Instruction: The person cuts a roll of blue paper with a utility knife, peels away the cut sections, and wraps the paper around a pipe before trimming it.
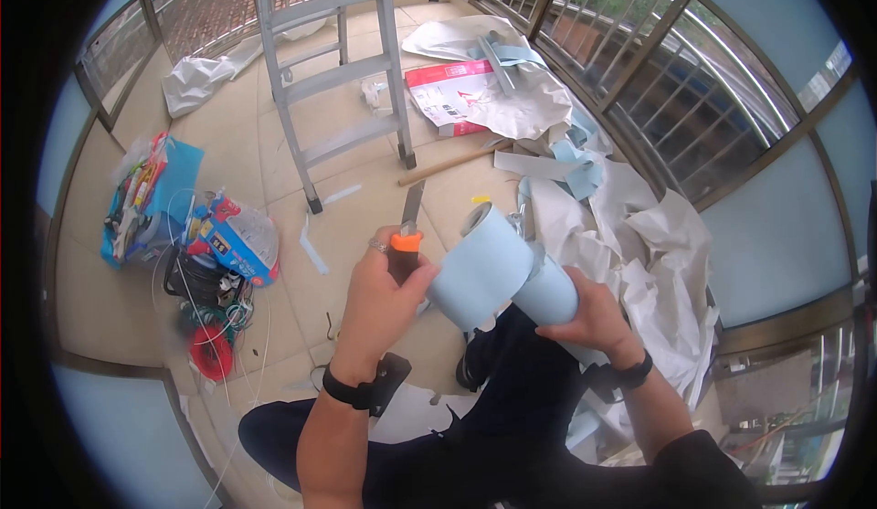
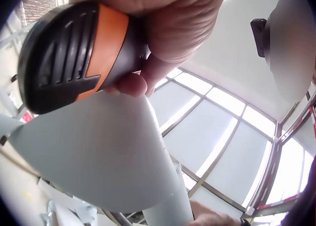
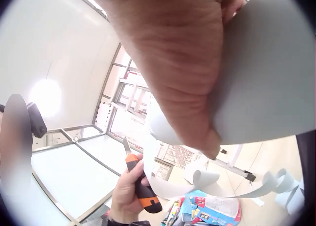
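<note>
My left hand grips a utility knife with a black and orange handle, its blade extended and pointing away from me. In the left wrist view, the ribbed handle end fills the upper left, and a fingertip of that hand meets the edge of a pale blue sheet. That sheet comes off a pale blue roll, and its free part curls over in front of the left thumb. My right hand holds the roll by its near end, fingers wrapped around it.
A metal stepladder stands ahead. Crumpled white sheeting lies along the right side, near a red and white box and a wooden stick. Bags of supplies and a red coil sit at left. Strips lie on the tiles.
</note>
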A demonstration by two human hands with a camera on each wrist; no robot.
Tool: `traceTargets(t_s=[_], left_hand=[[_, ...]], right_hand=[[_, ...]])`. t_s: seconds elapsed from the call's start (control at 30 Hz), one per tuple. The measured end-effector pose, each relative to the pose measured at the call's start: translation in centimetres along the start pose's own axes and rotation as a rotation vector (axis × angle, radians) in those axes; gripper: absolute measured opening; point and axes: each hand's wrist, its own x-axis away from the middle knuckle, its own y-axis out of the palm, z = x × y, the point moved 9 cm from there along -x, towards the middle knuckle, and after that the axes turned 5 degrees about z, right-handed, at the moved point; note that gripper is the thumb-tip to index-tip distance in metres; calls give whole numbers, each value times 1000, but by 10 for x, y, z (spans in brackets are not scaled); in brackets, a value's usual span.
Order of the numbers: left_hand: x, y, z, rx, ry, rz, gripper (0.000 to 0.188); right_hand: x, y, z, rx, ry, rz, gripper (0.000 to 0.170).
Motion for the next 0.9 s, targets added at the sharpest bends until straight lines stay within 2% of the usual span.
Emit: traceTargets(t_s=[0.1, 0.3, 0.37, 0.4, 0.47, 0.6, 0.67, 0.7, 0.77, 0.8, 0.87, 0.9], left_hand=[[-4, -2, 13, 31, 14, 21, 35], [-51, -29, 13, -134, 18, 142, 45], [-63, -36, -1, -193, -98, 107, 42], [-64, -41, -6, -192, -99, 109, 42], [-64, -43, -15, -276, -177, 77, 52], [-32, -43, -11, -297, -194, 104, 54], [-11, -38, -13, -236, -68, 146, 55], [-1, -33, -13, -240, -69, 143, 55], [16, -14, -14, -442, -128, 26, 54], [19, -12, -27, -447, -127, 25, 54], [14, -8, -52, -245, -87, 72, 55], [13, -10, -55, -248, -85, 69, 55]], right_hand=[[9, 15, -18, 63, -108, 42, 78], [15, 38, -35, 176, -214, -18, 79], [15, 39, -36, 184, -228, -26, 79], [14, 37, -37, 167, -231, -15, 79], [13, 34, -37, 151, -234, 1, 79], [15, 38, -31, 202, -152, 50, 78], [20, 45, -33, 241, -123, 90, 78], [23, 46, -39, 284, -159, 157, 75], [27, 46, -45, 321, -194, 227, 72], [29, 48, -44, 332, -179, 224, 77], [31, 51, -44, 340, -162, 223, 82], [33, 50, -45, 341, -167, 234, 84]])
